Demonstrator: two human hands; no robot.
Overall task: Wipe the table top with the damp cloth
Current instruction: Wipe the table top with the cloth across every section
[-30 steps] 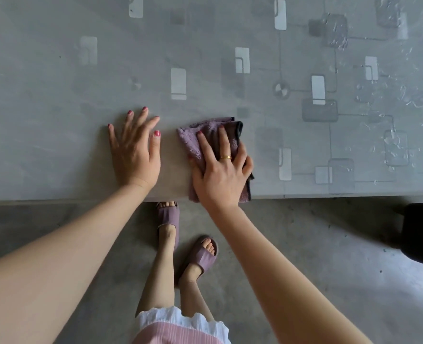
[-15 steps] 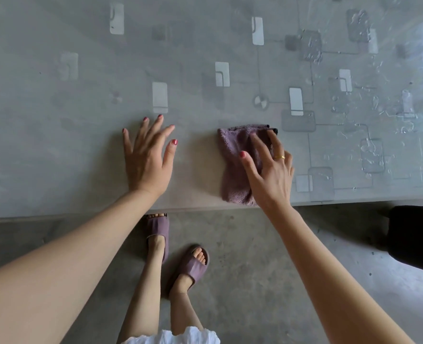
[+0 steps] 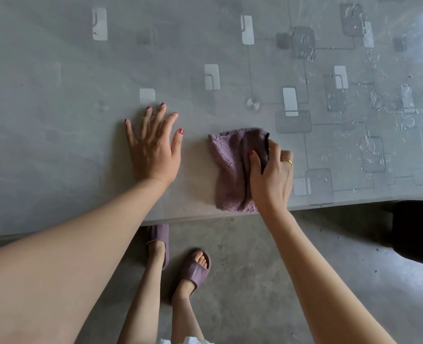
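leftmost, the left hand lies flat on the grey surface, fingers straight and spread wide, nails painted red. just beside it, apart, the folded purple cloth rests at the near edge, its long axis running from that edge away toward the far side; it is fuzzy terry with a dark trim. the right hand grips the cloth's right side, fingers curled, a gold ring showing. further right, water droplets bead on the glossy square-patterned covering. no writing is legible.
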